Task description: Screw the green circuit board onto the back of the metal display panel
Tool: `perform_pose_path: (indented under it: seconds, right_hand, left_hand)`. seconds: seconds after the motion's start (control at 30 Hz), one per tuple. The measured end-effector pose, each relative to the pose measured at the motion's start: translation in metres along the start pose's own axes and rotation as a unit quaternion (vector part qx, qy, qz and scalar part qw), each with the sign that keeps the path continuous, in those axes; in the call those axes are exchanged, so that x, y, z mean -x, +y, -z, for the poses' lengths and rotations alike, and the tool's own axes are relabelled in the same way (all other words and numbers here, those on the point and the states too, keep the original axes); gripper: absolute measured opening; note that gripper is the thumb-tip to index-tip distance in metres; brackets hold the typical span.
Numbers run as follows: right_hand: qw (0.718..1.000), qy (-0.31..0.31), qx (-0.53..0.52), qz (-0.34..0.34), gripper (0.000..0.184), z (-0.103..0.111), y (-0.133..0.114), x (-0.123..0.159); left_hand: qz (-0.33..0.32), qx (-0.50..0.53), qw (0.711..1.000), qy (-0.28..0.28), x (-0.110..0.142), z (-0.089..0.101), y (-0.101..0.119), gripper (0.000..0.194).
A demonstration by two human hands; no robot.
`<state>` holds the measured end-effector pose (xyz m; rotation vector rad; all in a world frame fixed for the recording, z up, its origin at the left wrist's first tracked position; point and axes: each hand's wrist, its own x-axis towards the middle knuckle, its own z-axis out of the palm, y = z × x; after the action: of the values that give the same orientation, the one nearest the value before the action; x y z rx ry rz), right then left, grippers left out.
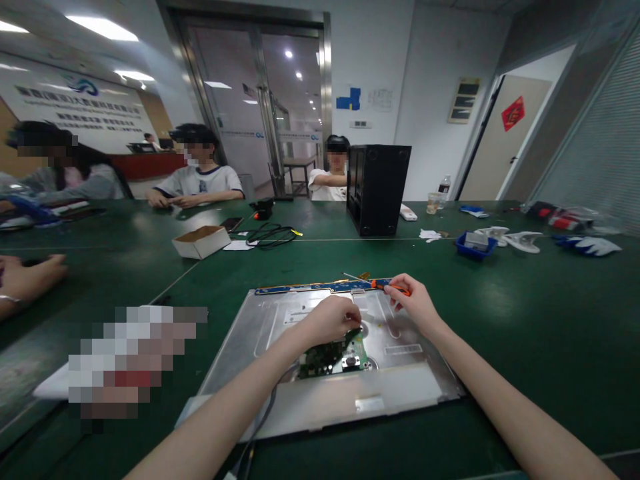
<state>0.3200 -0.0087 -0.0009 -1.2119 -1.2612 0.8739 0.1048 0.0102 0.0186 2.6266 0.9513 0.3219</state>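
Observation:
A flat metal display panel (310, 407) lies back side up on the table before me. Along its far edge runs a narrow blue circuit strip (300, 289). On the panel's middle sits a green circuit board (357, 348), partly covered by my left hand (330, 320). That hand's fingers are curled together at the board's far edge; what they pinch, if anything, is hidden. My right hand (417, 303) holds a screwdriver (380, 285) with an orange and black handle over the panel's far right corner. Its thin shaft points left, above the blue strip.
Beyond the panel stand a black computer case (383, 190) and an open cardboard box (200, 241), with a coiled black cable (273, 235) between. A blue tray (475, 245) and gloves (587, 245) lie right. Another person's hand (30, 277) rests at the left; several people sit around the table.

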Motion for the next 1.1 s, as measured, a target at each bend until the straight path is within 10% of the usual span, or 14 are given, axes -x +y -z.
perform_pose_path:
  seconds: [0.67, 1.1]
  right_hand:
    - [0.999, -0.008, 0.044, 0.031, 0.036, 0.006, -0.002, 0.001]
    - [0.998, 0.016, -0.008, 0.053, 0.043, 0.011, -0.010, 0.001]
  left_hand:
    - [-0.049, -0.110, 0.992, 0.041, 0.013, -0.011, 0.009, 0.019]
    - [0.043, -0.055, 0.997, 0.042, 0.010, -0.015, 0.007, 0.015]
